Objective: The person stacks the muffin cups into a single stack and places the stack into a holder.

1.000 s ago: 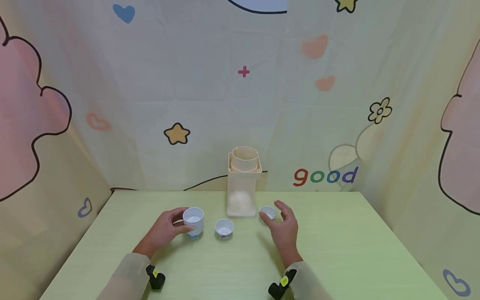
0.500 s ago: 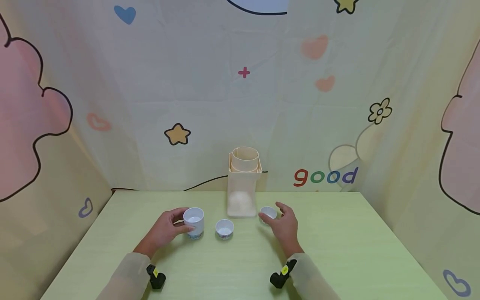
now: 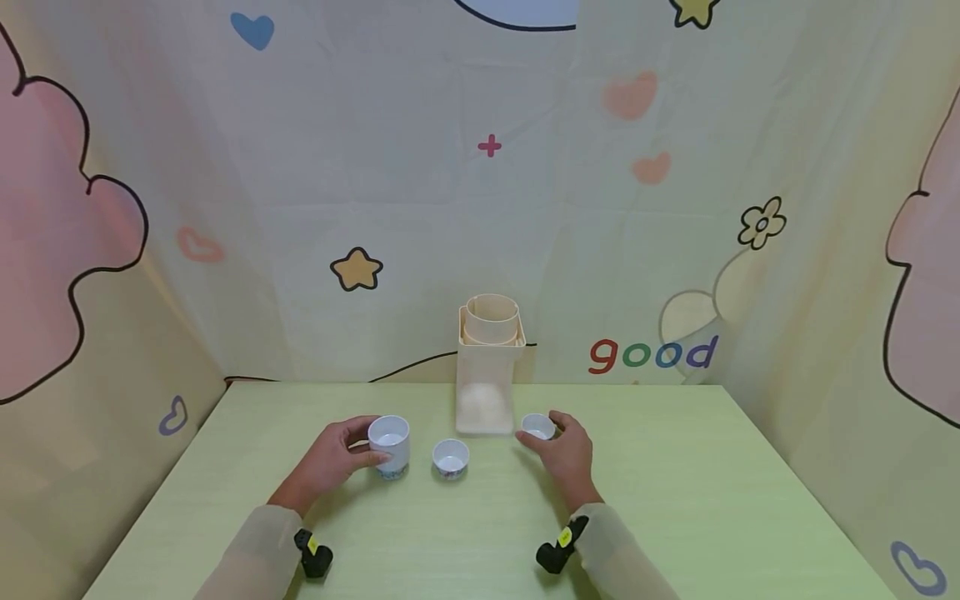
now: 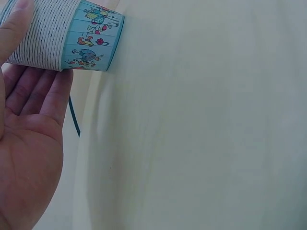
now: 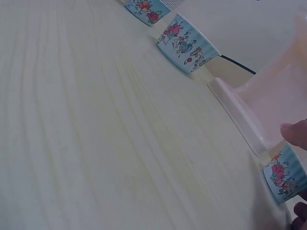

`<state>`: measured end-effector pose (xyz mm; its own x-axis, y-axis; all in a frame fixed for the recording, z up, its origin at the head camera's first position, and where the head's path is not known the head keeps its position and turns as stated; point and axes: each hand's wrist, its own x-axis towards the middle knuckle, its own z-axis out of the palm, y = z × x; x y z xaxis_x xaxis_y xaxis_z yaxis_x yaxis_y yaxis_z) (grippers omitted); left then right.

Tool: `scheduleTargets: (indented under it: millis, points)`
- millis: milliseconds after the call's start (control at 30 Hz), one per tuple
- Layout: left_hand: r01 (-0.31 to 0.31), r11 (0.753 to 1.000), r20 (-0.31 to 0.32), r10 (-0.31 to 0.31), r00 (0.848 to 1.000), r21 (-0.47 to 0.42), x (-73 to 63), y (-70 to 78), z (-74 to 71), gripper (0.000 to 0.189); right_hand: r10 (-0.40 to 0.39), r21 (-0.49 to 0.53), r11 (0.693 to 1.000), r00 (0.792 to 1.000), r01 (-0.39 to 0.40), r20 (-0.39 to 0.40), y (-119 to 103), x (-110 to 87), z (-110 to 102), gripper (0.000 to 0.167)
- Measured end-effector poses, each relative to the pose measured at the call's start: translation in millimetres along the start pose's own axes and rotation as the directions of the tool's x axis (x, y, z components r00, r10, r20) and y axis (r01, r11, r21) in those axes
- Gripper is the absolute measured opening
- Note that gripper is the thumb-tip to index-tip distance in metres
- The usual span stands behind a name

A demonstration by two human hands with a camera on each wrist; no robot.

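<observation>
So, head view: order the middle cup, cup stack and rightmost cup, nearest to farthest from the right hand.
1. Rightmost cup: inside the curved right hand.
2. Middle cup: left of that, between both hands.
3. Cup stack: farthest left, in the left hand.

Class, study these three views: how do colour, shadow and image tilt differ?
Head: yellow-green tabletop, soft shadows beside the left hand and right hand; left wrist: duller, greyer light, tall cup sideways in frame; right wrist: cool cast, tilted framing, dim shadow beside the small cup at right.
</observation>
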<state>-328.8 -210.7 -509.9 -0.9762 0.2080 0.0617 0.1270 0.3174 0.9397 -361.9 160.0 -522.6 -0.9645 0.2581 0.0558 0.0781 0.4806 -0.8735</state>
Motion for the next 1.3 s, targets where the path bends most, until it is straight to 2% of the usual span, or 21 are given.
scheduleTargets:
  millis: [500,867,1300]
  points:
    - [-0.011,1.0,0.003,0.011,1.0,-0.001,1.1,-3.2,-0.5,0.068,-0.013,-0.01,1.0,1.0,0.013,-0.023,0.9,0.7,2.0,0.073]
    - [-0.011,1.0,0.004,0.012,1.0,-0.007,2.0,-4.1,-0.9,0.068,0.012,-0.012,1.0,1.0,-0.012,-0.015,-2.3,-1.9,1.6,0.071]
    - [-0.021,1.0,0.007,0.021,1.0,-0.004,1.0,-3.6,-0.6,0.07,-0.03,0.007,1.0,0.999,0.03,0.043,-3.4,-12.5,-2.8,0.066]
